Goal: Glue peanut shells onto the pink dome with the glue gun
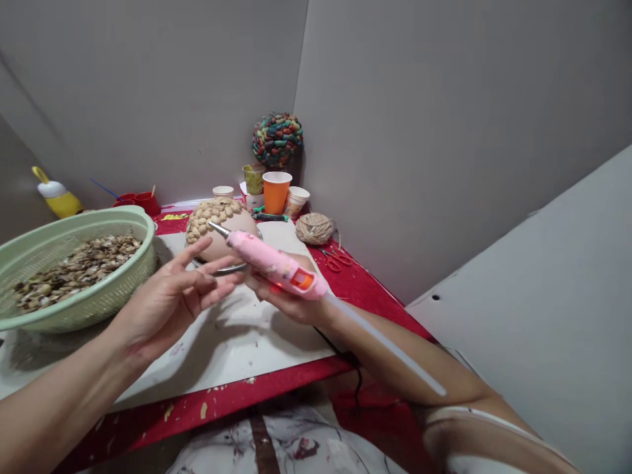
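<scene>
My right hand [284, 299] is wrapped round a pink hot glue gun [266, 257], its metal nozzle pointing left and away from me. A translucent glue stick [390, 345] sticks out of the back, over my forearm. An orange switch and a small red light show on the gun. My left hand [172, 296] is palm up, fingers spread, with nothing visible held in it. Behind both hands a pale round ball [224, 234] rests on a metal dish [232, 268]. Tan nut shells [213, 214] cover its upper left part; the gun's nozzle overlaps the ball in view.
A green plastic basket [143, 247] of nut shells [79, 266] stands at left. Behind are an orange paper cup [277, 194], a multicoloured ball [278, 139] and red pots [148, 203]. A twine ball [315, 228] and red scissors [338, 260] lie at right. Grey walls enclose the table.
</scene>
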Action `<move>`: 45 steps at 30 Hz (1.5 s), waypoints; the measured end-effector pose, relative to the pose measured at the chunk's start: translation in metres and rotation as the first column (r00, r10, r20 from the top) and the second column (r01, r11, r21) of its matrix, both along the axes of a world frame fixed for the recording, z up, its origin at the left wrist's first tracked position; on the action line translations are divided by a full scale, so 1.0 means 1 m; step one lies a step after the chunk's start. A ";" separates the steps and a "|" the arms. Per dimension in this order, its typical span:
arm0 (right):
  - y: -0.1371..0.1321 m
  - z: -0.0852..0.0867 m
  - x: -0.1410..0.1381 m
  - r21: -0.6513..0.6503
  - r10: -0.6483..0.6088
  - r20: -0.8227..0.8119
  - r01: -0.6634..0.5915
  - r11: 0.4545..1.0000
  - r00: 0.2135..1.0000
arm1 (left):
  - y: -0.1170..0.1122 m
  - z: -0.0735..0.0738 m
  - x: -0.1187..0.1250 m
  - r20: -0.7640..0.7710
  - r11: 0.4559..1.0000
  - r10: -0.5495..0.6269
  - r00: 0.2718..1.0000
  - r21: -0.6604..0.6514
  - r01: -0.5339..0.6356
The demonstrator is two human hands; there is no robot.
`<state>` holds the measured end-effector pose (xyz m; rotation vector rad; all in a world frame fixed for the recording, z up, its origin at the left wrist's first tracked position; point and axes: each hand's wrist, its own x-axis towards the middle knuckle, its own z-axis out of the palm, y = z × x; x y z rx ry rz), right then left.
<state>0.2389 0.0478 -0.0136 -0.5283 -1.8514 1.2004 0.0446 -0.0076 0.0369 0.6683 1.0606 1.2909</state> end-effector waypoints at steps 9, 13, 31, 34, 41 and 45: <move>0.004 0.003 0.004 -0.286 0.105 -0.323 -0.203 0.937 0.941 | 0.001 -0.016 -0.007 -0.196 0.953 0.111 0.974 0.301 -0.049; 0.005 -0.001 -0.002 -0.430 0.101 -0.291 -0.224 0.875 0.951 | -0.011 -0.018 0.010 -0.501 0.872 0.216 0.838 0.485 0.065; 0.011 0.009 -0.011 -0.466 0.073 -0.275 -0.199 0.862 0.959 | -0.016 -0.007 -0.034 -0.826 0.868 0.053 0.560 0.316 0.384; 0.027 0.029 -0.014 -0.483 -0.058 -0.325 -0.113 0.868 0.944 | -0.025 0.015 -0.063 -0.800 0.914 -0.060 0.598 0.197 0.355; 0.054 0.040 -0.021 -0.560 -0.237 -0.428 -0.051 0.827 0.872 | -0.009 0.051 -0.177 -0.878 0.986 0.166 0.448 0.159 -0.054; 0.060 0.027 -0.021 -0.642 -0.250 -0.304 -0.004 0.766 0.919 | 0.005 0.042 -0.223 -0.963 0.967 -0.049 0.266 -0.112 -0.228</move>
